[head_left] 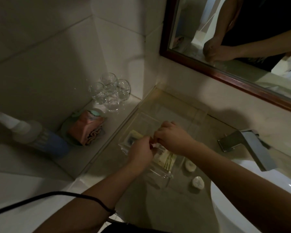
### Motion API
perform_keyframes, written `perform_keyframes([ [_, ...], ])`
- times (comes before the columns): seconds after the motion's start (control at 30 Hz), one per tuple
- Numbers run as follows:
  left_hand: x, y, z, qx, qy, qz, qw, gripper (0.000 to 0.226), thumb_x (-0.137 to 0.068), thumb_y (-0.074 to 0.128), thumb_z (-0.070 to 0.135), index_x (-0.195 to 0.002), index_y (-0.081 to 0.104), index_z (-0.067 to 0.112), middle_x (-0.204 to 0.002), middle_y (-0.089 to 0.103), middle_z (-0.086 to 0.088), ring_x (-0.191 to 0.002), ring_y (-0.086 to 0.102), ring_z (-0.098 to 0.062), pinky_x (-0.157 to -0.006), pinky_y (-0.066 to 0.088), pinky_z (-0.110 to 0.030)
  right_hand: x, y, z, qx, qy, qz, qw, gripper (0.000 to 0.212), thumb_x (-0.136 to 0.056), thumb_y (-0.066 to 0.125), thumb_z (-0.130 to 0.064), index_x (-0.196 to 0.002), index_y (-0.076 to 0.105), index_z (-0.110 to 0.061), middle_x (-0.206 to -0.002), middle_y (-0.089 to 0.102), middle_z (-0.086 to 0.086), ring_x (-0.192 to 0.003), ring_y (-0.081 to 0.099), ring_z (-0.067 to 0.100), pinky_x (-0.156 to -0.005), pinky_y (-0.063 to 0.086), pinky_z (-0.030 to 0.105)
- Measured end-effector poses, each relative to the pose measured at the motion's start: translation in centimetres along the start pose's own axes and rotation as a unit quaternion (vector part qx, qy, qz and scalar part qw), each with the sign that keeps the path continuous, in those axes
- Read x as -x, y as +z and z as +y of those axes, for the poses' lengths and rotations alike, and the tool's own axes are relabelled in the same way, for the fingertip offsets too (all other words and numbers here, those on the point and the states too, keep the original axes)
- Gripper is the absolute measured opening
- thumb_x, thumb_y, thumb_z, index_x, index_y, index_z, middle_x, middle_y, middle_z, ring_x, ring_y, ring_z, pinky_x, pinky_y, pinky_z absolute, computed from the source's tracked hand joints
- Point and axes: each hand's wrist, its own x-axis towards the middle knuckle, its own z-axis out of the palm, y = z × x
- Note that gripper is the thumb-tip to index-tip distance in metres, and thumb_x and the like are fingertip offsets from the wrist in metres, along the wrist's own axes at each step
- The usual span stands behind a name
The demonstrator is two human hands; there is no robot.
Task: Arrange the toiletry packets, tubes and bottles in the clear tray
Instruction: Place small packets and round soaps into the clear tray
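Note:
A clear tray point(142, 117) lies on the beige counter left of the sink. Inside it sit a yellowish packet point(134, 134) at the far left and a cream packet with green stems point(166, 160) nearer me. Both hands meet above the tray's middle. My left hand point(140, 151) and my right hand point(172, 137) pinch a small pale pinkish packet point(154, 145) between their fingertips; most of it is hidden by the fingers. Two round white soaps point(190, 166) point(198, 182) rest on the counter to the right of the tray.
Several upturned glasses point(110, 91) stand on a raised ledge at the back left, beside a pink folded box point(86, 130) and a lying bottle with a blue label point(40, 140). A metal tap point(249, 147) overhangs the white basin point(242, 207). A framed mirror point(225, 71) hangs above. A black cable point(49, 195) crosses my left forearm.

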Motion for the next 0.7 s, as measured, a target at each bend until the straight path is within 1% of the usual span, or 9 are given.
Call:
perform_keyframes([
  [0.07, -0.3, 0.1, -0.1, 0.049, -0.034, -0.034, 0.998, 0.012, -0.084, 0.067, 0.018, -0.095, 0.065, 0.015, -0.092, 0.069, -0.001, -0.089, 0.065, -0.019, -0.080, 0.051, -0.032, 0.6, 0.0, -0.1, -0.038, 0.037, 0.036, 0.998, 0.014, -0.085, 0.062, -0.031, -0.098, 0.065, -0.031, -0.105, 0.068, -0.005, -0.111, 0.054, 0.025, -0.086, 0.041, 0.038],
  [0.17, -0.2, 0.7, -0.4, 0.187, -0.113, -0.056, 0.974, 0.007, -0.086, 0.064, 0.007, -0.085, 0.067, 0.013, -0.083, 0.069, -0.006, -0.073, 0.068, -0.022, -0.073, 0.058, -0.036, 1.6, 0.5, 0.1, -0.163, 0.203, 0.067, 0.963, 0.038, -0.086, 0.065, -0.034, -0.121, 0.056, -0.024, -0.123, 0.058, -0.001, -0.119, 0.047, 0.022, -0.097, 0.040, 0.037],
  [0.27, 0.2, 1.4, -0.5, 0.288, -0.151, -0.088, 0.942, 0.009, -0.086, 0.065, 0.005, -0.080, 0.066, 0.011, -0.083, 0.071, -0.012, -0.065, 0.070, -0.021, -0.061, 0.061, -0.035, 2.0, 1.1, 0.4, -0.328, 0.330, -0.027, 0.885, 0.032, -0.090, 0.063, -0.034, -0.116, 0.057, -0.017, -0.104, 0.066, 0.000, -0.100, 0.062, 0.018, -0.083, 0.048, 0.031],
  [0.33, 0.6, 1.6, -0.4, 0.309, -0.161, -0.110, 0.931, 0.006, -0.086, 0.065, 0.005, -0.080, 0.066, 0.006, -0.079, 0.071, -0.013, -0.059, 0.069, -0.019, -0.052, 0.058, -0.030, 2.4, 1.8, 0.5, -0.325, 0.327, -0.089, 0.883, 0.016, -0.091, 0.060, -0.026, -0.097, 0.064, -0.012, -0.090, 0.068, 0.005, -0.087, 0.065, 0.023, -0.068, 0.046, 0.030],
  [0.4, 0.8, 2.0, -1.0, 0.286, -0.167, -0.114, 0.937, 0.012, -0.087, 0.063, 0.009, -0.075, 0.064, 0.008, -0.073, 0.070, -0.012, -0.056, 0.068, -0.021, -0.053, 0.058, -0.034, 2.9, 2.2, 0.6, -0.297, 0.309, -0.109, 0.897, 0.014, -0.091, 0.059, -0.024, -0.091, 0.066, -0.011, -0.084, 0.067, 0.006, -0.080, 0.063, 0.023, -0.064, 0.044, 0.031],
  [0.47, 0.9, 2.1, -2.2, 0.161, -0.115, -0.047, 0.979, 0.016, -0.087, 0.058, 0.020, -0.073, 0.063, 0.013, -0.071, 0.070, -0.008, -0.061, 0.068, -0.023, -0.061, 0.060, -0.042, 3.2, 2.4, 0.9, -0.261, 0.276, -0.135, 0.915, 0.016, -0.091, 0.060, -0.026, -0.094, 0.069, -0.014, -0.087, 0.069, 0.003, -0.080, 0.063, 0.020, -0.069, 0.049, 0.033],
  [0.53, 1.2, 1.9, -3.2, 0.023, -0.010, 0.037, 0.999, 0.021, -0.084, 0.050, 0.031, -0.071, 0.059, 0.016, -0.070, 0.065, -0.003, -0.065, 0.063, -0.022, -0.063, 0.056, -0.044, 3.2, 2.8, 1.0, -0.218, 0.244, -0.172, 0.929, 0.016, -0.090, 0.059, -0.027, -0.096, 0.070, -0.018, -0.091, 0.068, -0.001, -0.084, 0.063, 0.019, -0.071, 0.049, 0.032],
  [0.6, 1.5, 1.8, -3.2, -0.076, 0.126, 0.042, 0.988, 0.025, -0.085, 0.043, 0.033, -0.072, 0.056, 0.016, -0.076, 0.060, -0.003, -0.072, 0.056, -0.022, -0.064, 0.051, -0.043, 3.0, 3.2, 1.0, -0.195, 0.235, -0.195, 0.932, 0.015, -0.087, 0.060, -0.027, -0.095, 0.070, -0.021, -0.094, 0.068, -0.001, -0.087, 0.063, 0.020, -0.071, 0.047, 0.030],
  [0.7, 2.1, 2.1, -2.1, -0.228, 0.274, -0.038, 0.933, 0.032, -0.091, 0.037, 0.033, -0.095, 0.062, 0.014, -0.100, 0.060, -0.007, -0.094, 0.053, -0.023, -0.079, 0.047, -0.038, 2.8, 4.0, 0.8, -0.164, 0.239, -0.219, 0.932, 0.015, -0.085, 0.061, -0.032, -0.090, 0.068, -0.020, -0.095, 0.069, 0.004, -0.085, 0.063, 0.022, -0.070, 0.048, 0.031],
])
